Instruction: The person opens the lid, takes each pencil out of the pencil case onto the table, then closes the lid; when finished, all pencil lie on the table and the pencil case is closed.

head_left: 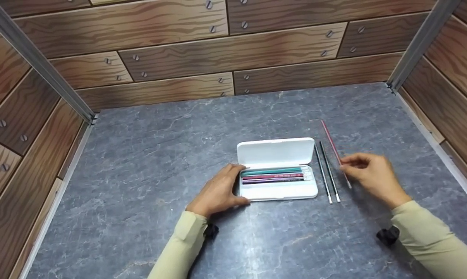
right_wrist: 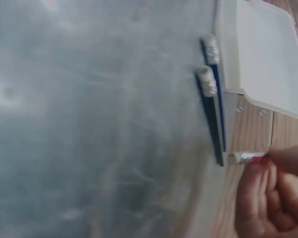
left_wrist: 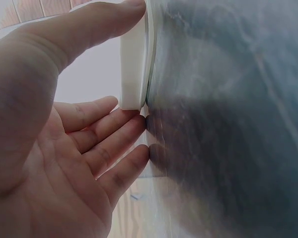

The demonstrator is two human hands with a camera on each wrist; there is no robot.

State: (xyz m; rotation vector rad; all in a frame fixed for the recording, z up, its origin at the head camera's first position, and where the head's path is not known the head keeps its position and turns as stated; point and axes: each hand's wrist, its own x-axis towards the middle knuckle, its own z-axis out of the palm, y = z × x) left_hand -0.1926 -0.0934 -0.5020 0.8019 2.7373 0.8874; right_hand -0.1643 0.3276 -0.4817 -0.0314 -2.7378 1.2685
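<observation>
A white pencil case [head_left: 280,192] lies on the table with its lid [head_left: 274,153] raised at the back. Inside it, several pencils lie side by side, among them a teal pencil [head_left: 268,172] and a red one, eraser ends to the right. My left hand [head_left: 217,190] holds the case's left end, thumb at the front edge and fingers toward the hinge. Between thumb and fingertips my right hand [head_left: 375,176] pinches a red pencil [head_left: 329,138], its white eraser end toward me. Two dark pencils [head_left: 323,176] lie between the case and this hand.
The grey marbled tabletop [head_left: 156,166] carries everything. Wood-patterned walls [head_left: 179,46] stand at the back and both sides, joined by metal corner posts [head_left: 423,42].
</observation>
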